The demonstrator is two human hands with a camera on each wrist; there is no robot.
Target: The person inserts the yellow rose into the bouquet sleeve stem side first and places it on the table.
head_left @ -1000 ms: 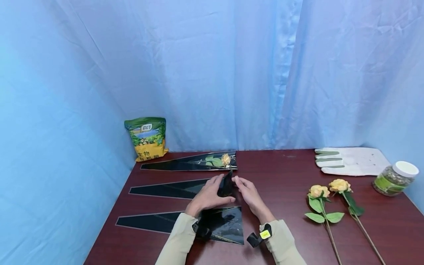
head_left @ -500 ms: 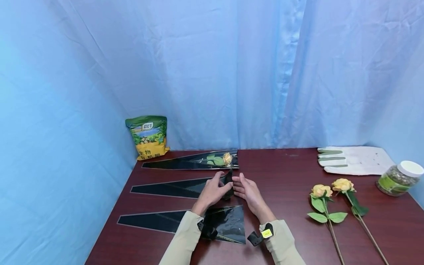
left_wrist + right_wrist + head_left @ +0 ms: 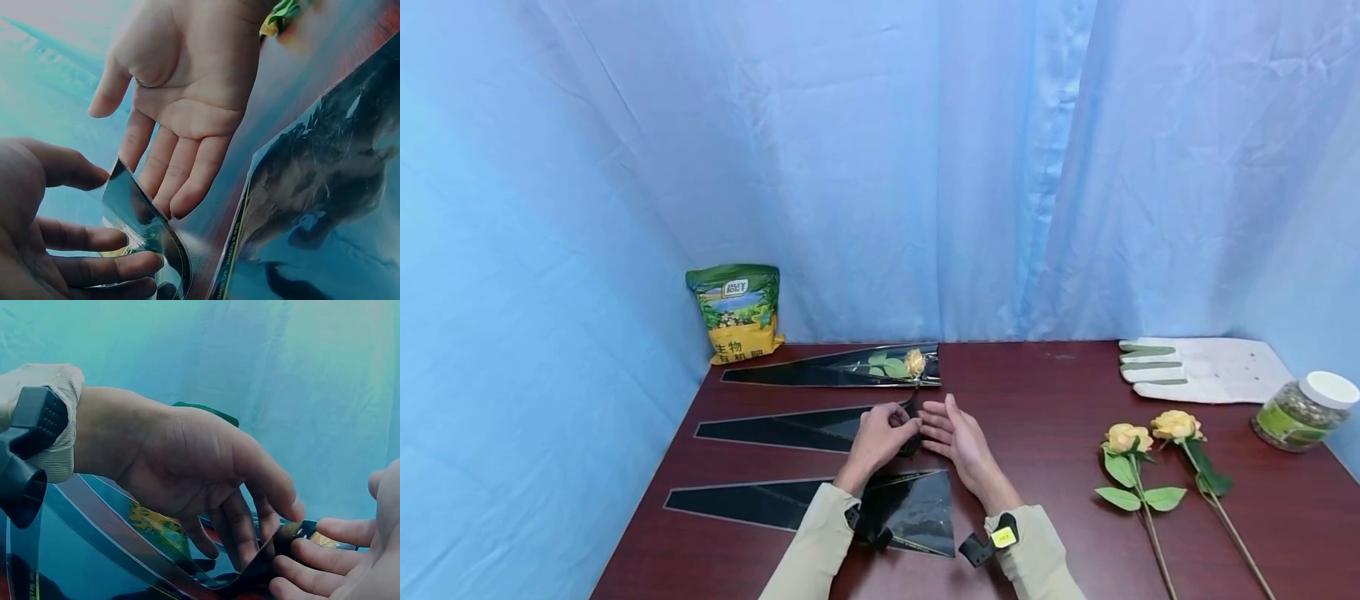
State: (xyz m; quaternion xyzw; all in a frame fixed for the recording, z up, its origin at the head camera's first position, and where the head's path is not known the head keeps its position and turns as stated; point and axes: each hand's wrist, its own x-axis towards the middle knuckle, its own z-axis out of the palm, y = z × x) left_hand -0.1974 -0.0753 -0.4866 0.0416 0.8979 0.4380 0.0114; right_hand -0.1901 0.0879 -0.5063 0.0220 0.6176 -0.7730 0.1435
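Observation:
Three black tapered flower sleeves lie across the table in the head view. My left hand (image 3: 880, 437) is at the wide end of the middle flower sleeve (image 3: 775, 429), its thumb and fingers pinching the lifted edge. In the left wrist view that sleeve's raised corner (image 3: 140, 200) meets the thumb tip, with the fingers around the film. Facing it, my right hand (image 3: 962, 446) is palm up with straight fingers, the fingertips close to the sleeve's mouth. A nearer sleeve (image 3: 917, 517) lies flat under my left wrist. The far sleeve (image 3: 820, 372) contains a yellow rose (image 3: 914, 363).
Two yellow roses, one left (image 3: 1127, 437) and one right (image 3: 1177, 425), lie with long stems at right. Behind them are a white glove (image 3: 1225, 367) and a white-lidded jar (image 3: 1303, 412). A green and yellow bag (image 3: 735, 312) stands at back left, before blue curtains (image 3: 865, 167).
My left hand has drawn its thumb and fingers together at the sleeve's edge. The right hand has turned palm up and straightened its fingers beside the opening.

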